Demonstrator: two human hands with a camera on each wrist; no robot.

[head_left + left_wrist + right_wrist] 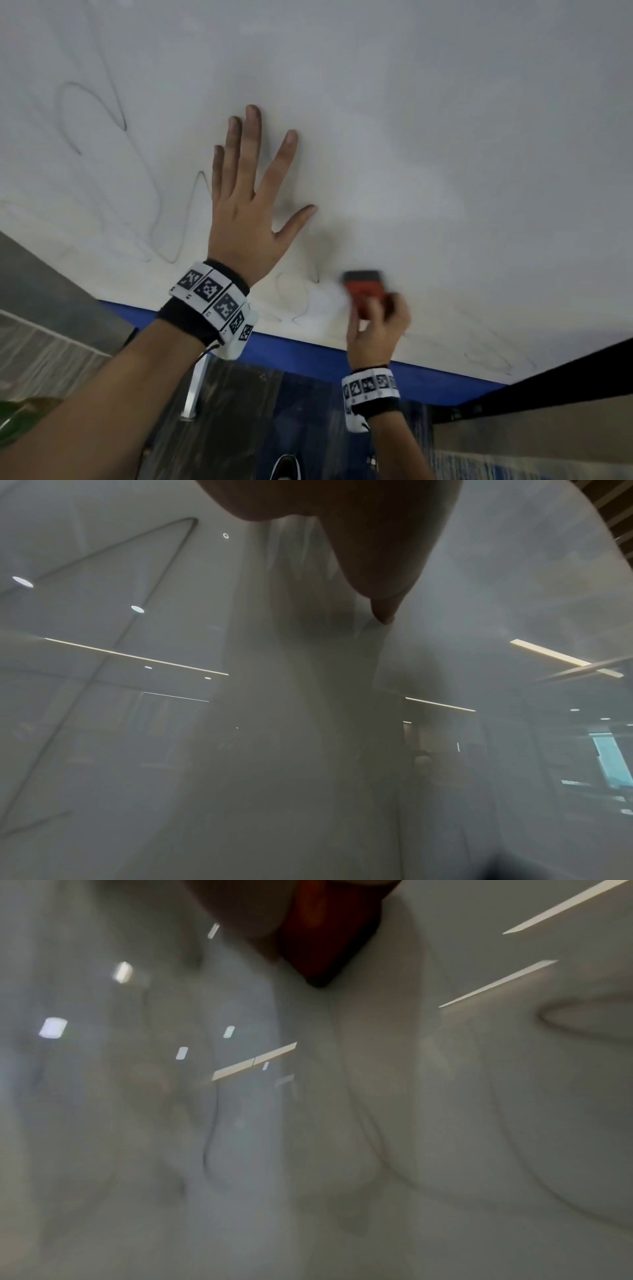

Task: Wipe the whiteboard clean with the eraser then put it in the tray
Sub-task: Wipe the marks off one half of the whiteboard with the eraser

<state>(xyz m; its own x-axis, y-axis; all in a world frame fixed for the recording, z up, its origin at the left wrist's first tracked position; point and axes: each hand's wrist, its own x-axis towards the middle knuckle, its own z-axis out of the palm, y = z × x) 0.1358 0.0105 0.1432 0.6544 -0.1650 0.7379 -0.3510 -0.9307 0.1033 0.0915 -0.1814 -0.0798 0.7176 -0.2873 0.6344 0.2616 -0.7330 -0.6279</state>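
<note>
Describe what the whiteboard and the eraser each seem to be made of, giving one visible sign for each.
Whiteboard: a smooth, glossy coated panel, perhaps glass or enamel; ceiling lights mirror sharply in it in the wrist views, and marker lines sit on its surface.
Eraser: a red body, probably plastic, with a darker band at its upper edge that may be felt; blur leaves this open. The right hand grips it.
</note>
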